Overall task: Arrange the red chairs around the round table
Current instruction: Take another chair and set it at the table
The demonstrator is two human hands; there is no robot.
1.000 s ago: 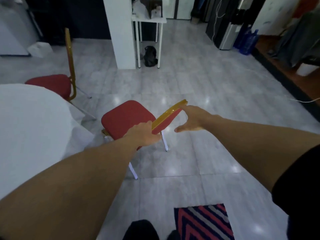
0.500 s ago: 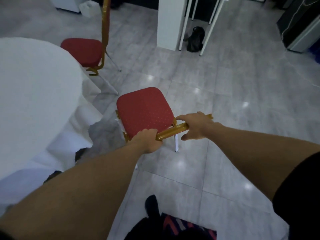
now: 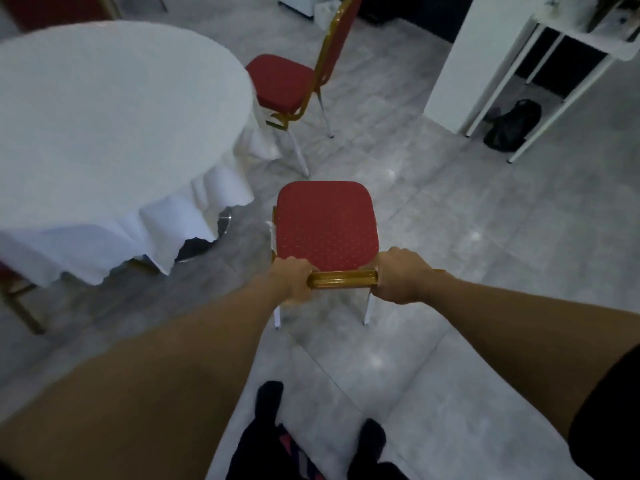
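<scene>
Fingers (image 3: 294,268) of the left hand (image 3: 292,280) are curled tightly around the left end of the golden top rail (image 3: 341,279) of the near red chair (image 3: 325,223), and the right hand (image 3: 401,275) is closed in the same way around the right end of this rail, so both hands grip the chair back from above. Between the two hands a short part of the shiny rail is visible. This chair stands on the grey tiled floor (image 3: 467,220) with its dotted red seat pointing away from the person, just beside the edge of the round worktop (image 3: 104,116), which is covered by a white cloth (image 3: 156,216) hanging down in folds. Its seat is near the cloth but not under it. A second red chair (image 3: 280,81) stands farther away, at the far right side of the worktop, with its seat touching or almost touching the cloth and its golden back frame turned to the right. At the right there is a white pillar (image 3: 460,64) and a white side table (image 3: 554,46), with a dark bag (image 3: 512,126) lying on the floor under it. At the bottom the person's dark shoes (image 3: 370,441) are seen on the floor, and something striped lies between them
</scene>
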